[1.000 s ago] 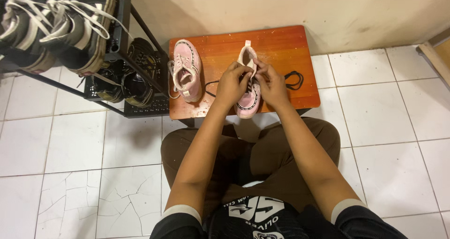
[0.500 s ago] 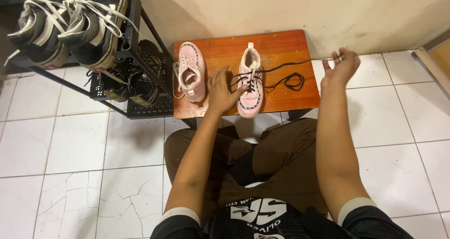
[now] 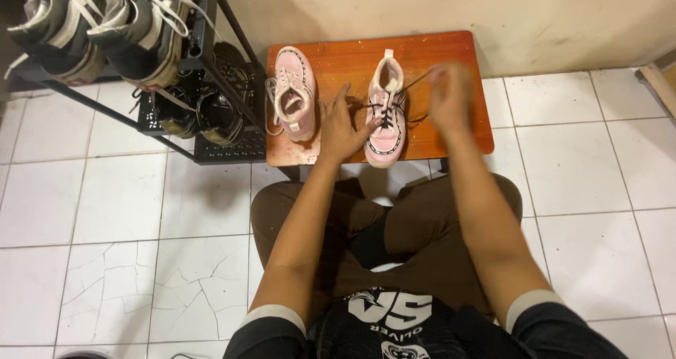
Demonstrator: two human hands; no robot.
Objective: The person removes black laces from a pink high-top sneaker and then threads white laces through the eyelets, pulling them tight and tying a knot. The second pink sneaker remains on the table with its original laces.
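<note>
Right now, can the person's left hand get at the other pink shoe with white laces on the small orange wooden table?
Probably yes. The left hand rests against the pink shoe with black laces, and the pink shoe with white laces sits just beside it on the small orange wooden table, with only bare tabletop between them.

Two pink shoes, one low counter, one rack of dark shoes.

On the single orange-brown wooden counter [image 3: 451,46] stood two small pink sneakers, one [image 3: 294,91] left of the other [image 3: 389,112], with one black lace [image 3: 412,83] running from the second. Two bare hands, left [image 3: 340,123] and right [image 3: 451,95], were over it. One black metal shoe rack [image 3: 211,63] carried two dark sneakers with white laces [image 3: 105,21] above and two black shoes [image 3: 193,109] below.
</note>
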